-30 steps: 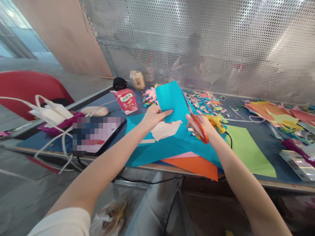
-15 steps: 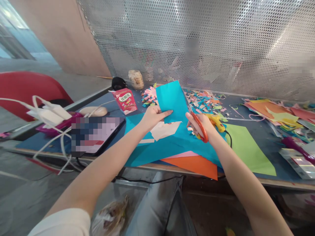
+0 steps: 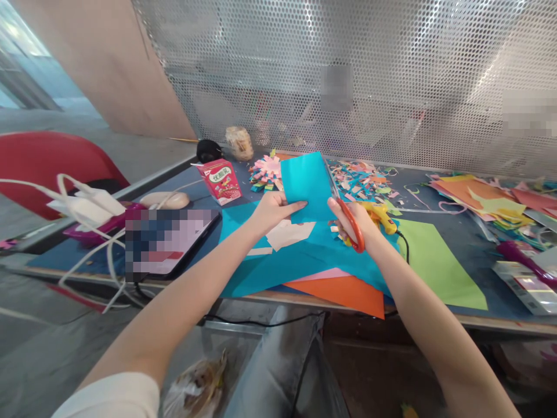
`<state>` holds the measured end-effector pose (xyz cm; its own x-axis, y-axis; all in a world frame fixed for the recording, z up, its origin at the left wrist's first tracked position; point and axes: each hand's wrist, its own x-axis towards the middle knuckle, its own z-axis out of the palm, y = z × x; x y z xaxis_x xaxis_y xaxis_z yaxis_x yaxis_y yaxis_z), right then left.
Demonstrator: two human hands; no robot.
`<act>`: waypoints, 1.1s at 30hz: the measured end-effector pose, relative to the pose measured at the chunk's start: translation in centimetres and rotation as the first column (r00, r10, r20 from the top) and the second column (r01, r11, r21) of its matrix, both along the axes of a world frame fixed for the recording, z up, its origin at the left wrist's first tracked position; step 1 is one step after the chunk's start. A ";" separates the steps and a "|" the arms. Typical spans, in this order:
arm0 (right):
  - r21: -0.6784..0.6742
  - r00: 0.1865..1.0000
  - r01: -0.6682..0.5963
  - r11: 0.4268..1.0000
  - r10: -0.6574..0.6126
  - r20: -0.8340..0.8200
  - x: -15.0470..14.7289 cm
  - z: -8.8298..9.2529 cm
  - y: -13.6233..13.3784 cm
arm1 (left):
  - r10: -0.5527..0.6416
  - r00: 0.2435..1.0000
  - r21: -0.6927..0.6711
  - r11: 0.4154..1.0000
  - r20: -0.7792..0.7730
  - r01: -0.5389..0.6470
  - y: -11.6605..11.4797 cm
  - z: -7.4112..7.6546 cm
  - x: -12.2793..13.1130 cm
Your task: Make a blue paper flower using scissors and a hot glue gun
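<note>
My left hand (image 3: 270, 210) pinches the lower left edge of a turquoise paper piece (image 3: 307, 183) and holds it up above the table. My right hand (image 3: 354, 223) grips orange-handled scissors (image 3: 349, 223), whose blades run up along the paper's right edge. Under both hands lie a large turquoise sheet (image 3: 304, 258), a white scrap (image 3: 289, 234), a pink sheet and an orange sheet (image 3: 348, 293) at the table's front edge.
A yellow glue gun (image 3: 380, 213) and a lime green sheet (image 3: 435, 264) lie right of my hands. Paper scraps (image 3: 361, 177) pile behind. A red carton (image 3: 220, 181), a tablet (image 3: 167, 238) and white cables (image 3: 87, 203) sit left. Coloured sheets (image 3: 487, 200) stack far right.
The held turquoise piece now looks shorter and its lower edge sits higher, level with my fingers. Both hands have stayed almost where they were.
</note>
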<state>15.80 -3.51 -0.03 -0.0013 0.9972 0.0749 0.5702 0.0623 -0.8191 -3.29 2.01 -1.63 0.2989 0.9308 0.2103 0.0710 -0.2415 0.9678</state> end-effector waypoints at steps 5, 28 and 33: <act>-0.008 1.000 -0.011 1.000 0.011 -0.013 0.1 -0.4 0.3 | 0.028 0.998 -0.028 0.999 0.052 -0.026 -0.2 0.2 0.1; 0.003 0.982 -0.067 0.998 0.065 0.175 0.8 -0.4 0.5 | 0.028 0.968 -0.272 0.961 0.248 0.042 0.1 0.5 -0.3; -0.026 0.991 -0.103 0.994 0.105 0.087 0.6 -0.5 0.5 | 0.066 0.961 -0.385 0.922 0.269 0.044 -0.1 1.0 -0.2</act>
<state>16.42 -3.02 -0.51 -0.1105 0.9927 0.0487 0.6317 0.1080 -0.7677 -3.53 1.89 -0.65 0.2710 0.9582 -0.0920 -0.2076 0.1515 0.9664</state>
